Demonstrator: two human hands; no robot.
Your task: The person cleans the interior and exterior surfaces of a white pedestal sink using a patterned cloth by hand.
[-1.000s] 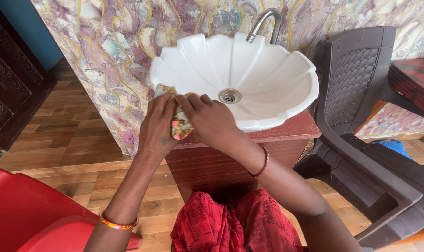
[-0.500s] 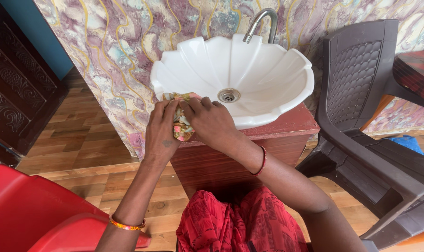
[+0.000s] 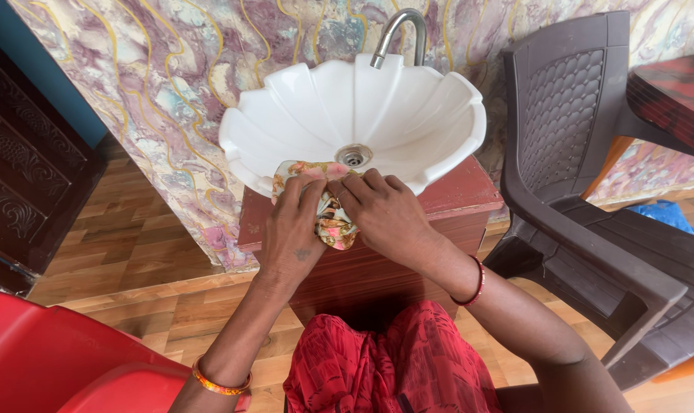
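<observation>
A white scalloped basin (image 3: 408,115) sits on a red-brown wooden stand (image 3: 454,199) against a marbled wall, with a curved metal tap (image 3: 397,30) above it and a metal drain (image 3: 353,157) in its middle. Both hands press a crumpled floral cloth (image 3: 333,222) against the basin's front rim. My left hand (image 3: 292,229) grips the cloth from the left side. On the right side my right hand (image 3: 385,213) clutches the same cloth, fingers curled over it. Most of the cloth is hidden under the fingers.
A dark brown plastic chair (image 3: 591,191) stands close on the right, next to a dark red tabletop (image 3: 672,103). A red plastic chair (image 3: 49,352) fills the lower left. A carved dark door (image 3: 18,176) is at the left. Red patterned clothing (image 3: 385,359) covers my lap.
Both hands with the cloth have slid rightward along the basin's front rim, from its left edge to just below the drain. The view has shifted a little.
</observation>
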